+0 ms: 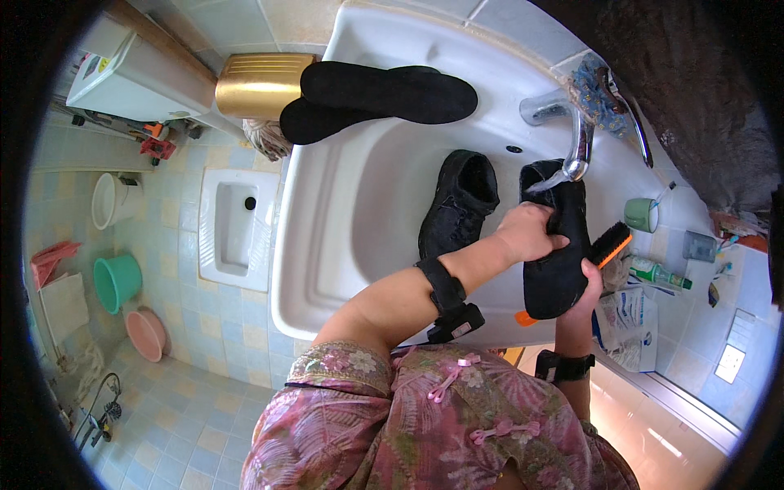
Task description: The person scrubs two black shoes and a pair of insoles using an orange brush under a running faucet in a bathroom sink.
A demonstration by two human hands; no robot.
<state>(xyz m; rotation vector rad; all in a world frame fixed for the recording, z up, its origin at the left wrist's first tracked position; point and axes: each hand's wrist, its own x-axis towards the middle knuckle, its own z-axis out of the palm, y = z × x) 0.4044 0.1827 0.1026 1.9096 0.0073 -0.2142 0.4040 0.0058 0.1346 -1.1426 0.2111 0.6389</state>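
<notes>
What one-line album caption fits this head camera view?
Left hand grips a black shoe over a white sink; right hand holds an orange-handled brush.

We stand in a home bathroom; white washbasin (327,269) with tap (572,135) near; squat toilet (237,224) left on tiled floor (188,425).

The black shoe (557,245) hides most of the orange brush (608,247) and the right hand (590,287).

You stand in a small bathroom with a pale blue and cream tiled floor (188,408). A white squat toilet (237,224) sits in it, near a green bucket (116,280) and a pink basin (147,333).
</notes>
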